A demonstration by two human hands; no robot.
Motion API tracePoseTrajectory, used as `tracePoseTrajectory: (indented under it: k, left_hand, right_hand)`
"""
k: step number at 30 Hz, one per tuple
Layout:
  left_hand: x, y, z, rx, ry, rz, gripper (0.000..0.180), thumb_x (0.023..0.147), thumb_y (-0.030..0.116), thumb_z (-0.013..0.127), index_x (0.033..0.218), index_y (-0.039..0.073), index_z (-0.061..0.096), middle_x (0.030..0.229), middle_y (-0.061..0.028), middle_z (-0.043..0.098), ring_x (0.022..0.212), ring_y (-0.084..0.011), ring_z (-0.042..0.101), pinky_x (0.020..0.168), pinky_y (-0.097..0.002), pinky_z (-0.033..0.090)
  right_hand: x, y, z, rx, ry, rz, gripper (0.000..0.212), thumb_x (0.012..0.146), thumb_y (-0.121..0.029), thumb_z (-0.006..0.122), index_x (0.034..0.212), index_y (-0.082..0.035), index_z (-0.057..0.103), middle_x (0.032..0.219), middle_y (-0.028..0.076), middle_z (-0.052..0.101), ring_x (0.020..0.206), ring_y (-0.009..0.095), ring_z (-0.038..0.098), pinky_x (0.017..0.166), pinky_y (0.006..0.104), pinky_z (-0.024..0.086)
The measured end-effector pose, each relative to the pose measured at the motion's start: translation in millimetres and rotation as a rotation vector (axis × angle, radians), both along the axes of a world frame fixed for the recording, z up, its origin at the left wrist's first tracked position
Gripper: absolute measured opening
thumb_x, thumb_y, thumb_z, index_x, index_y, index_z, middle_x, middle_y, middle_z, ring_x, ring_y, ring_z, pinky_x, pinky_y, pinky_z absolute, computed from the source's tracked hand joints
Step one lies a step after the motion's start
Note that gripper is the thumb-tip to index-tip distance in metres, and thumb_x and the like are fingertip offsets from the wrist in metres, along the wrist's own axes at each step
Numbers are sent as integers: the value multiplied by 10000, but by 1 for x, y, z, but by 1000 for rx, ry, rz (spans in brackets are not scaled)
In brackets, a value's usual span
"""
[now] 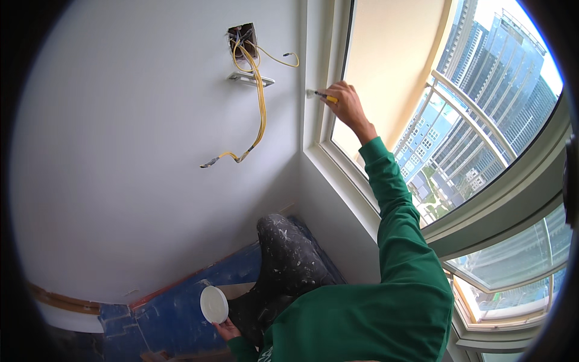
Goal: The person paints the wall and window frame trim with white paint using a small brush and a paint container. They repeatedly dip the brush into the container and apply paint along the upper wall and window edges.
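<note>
One right-hand grip (pixel 345 104) pinches a yellow-handled paintbrush (pixel 331 98), its bristles at the white window frame (pixel 313 120) just left; farther left, yellow wires (pixel 262 111) hang from a wall opening (pixel 249 31). Well below-left, the left-hand grip (pixel 227 329) holds a round white tub or lid (pixel 214 304).

Green top (pixel 362 317), white-flecked black trousers (pixel 289 256)

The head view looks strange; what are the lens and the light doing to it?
In the head view, the window frame bows toward a black rim; the sky is nearly white; soft shadow darkens the wall above the knee; the pale tip of the brush barely stands out against the light trim.
</note>
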State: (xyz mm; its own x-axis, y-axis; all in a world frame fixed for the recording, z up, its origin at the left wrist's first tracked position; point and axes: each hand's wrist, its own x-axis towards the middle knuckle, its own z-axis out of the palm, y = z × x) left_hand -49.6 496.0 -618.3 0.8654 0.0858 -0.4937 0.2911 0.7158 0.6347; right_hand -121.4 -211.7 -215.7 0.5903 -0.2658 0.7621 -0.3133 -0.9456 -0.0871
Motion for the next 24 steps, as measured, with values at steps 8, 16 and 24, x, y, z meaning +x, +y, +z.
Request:
tracePoseTrajectory:
  k: [8, 16, 24]
  left_hand:
    - [1, 6, -14, -63, -26, 34, 535, 991, 377, 488, 1371, 7, 413, 1346, -168, 509, 1221, -274, 520, 1053, -375, 453]
    - [-4, -3, 1, -16, 4, 22, 544, 994, 400, 472, 1376, 17, 412, 1376, -150, 487, 1244, -264, 500, 1069, -364, 429]
    - [-2, -3, -2, 17, -7, -13, 558, 992, 427, 462, 1383, 33, 410, 1380, -145, 484, 1255, -261, 488, 1087, -366, 405]
  right_hand:
    - [9, -17, 137, -400, -455, -11, 252, 825, -175, 722, 1072, -123, 724, 840, 17, 667, 895, 220, 580, 831, 374, 443]
    - [2, 25, -43, -124, -221, -49, 315, 787, -101, 702, 1102, -97, 691, 872, 46, 623, 954, 243, 560, 865, 383, 415]
    - [-2, 47, -216, 219, 163, -75, 258, 796, -99, 666, 1051, -104, 706, 932, 29, 655, 989, 238, 558, 889, 376, 408]
